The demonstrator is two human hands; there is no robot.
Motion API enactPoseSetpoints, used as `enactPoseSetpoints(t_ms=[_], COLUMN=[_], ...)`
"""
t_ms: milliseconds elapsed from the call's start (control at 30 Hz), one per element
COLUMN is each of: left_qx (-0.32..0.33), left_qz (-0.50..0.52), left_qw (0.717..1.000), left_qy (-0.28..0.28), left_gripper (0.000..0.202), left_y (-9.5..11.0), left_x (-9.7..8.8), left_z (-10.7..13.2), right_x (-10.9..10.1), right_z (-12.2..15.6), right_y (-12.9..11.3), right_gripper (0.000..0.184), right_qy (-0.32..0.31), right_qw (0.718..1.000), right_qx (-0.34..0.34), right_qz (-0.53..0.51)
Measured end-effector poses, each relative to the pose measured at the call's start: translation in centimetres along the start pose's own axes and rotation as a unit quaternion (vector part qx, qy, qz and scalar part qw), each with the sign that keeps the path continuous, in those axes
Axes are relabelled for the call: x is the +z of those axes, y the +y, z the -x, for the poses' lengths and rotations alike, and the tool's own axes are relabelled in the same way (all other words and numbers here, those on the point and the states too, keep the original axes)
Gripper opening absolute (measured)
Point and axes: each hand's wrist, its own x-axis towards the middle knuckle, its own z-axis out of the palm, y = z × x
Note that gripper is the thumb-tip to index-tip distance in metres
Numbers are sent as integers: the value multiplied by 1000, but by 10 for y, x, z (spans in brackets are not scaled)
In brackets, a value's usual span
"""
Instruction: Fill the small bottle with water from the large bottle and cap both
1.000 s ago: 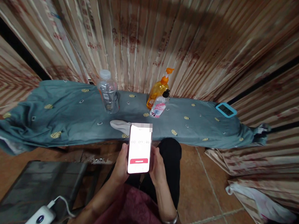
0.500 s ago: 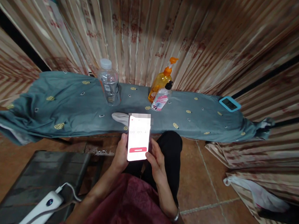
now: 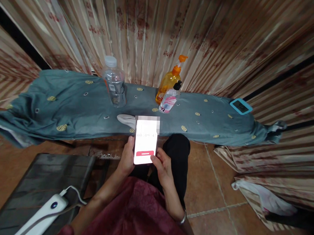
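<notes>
Upright above my lap is a smartphone (image 3: 145,143), its bright white screen showing running digits and a red bar near the bottom. My left hand (image 3: 127,158) is closed around its left edge, thumb along the side. On the lower right edge my right hand (image 3: 163,165) also grips it, with the thumb touching the screen near the red bar. Behind the phone lies a pale cloth item (image 3: 126,120), partly hidden, on the green cloth-covered table (image 3: 95,109).
A clear capped bottle (image 3: 115,86) stands at the back left. An orange pump bottle (image 3: 167,84) and a smaller clear pump bottle (image 3: 169,100) stand close together. A blue-framed digital device (image 3: 241,106) lies at right. A white power bank (image 3: 45,214) with cables rests on a dark stool (image 3: 53,172).
The whole view has shifted slightly, so everything sits a little higher in the picture. The digits on the phone have advanced. Both hands keep their hold, with the right thumb close to the red bar.
</notes>
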Motion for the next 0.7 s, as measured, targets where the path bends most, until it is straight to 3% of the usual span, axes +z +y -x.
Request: enactPoseSetpoints(t_ms=[233,700], left_qx=[27,14], left_qz=[-53,-59], left_qw=[998,998], left_qy=[-25,-36], left_gripper=[67,73], left_y=[-3,-4], left_x=[1,2], left_z=[0,-2], right_x=[9,9], right_z=[-3,-2], right_y=[10,10], right_gripper=[22,30], right_qy=[-12,-28], right_qw=[999,999], right_qx=[28,-13], right_qz=[-22,-37])
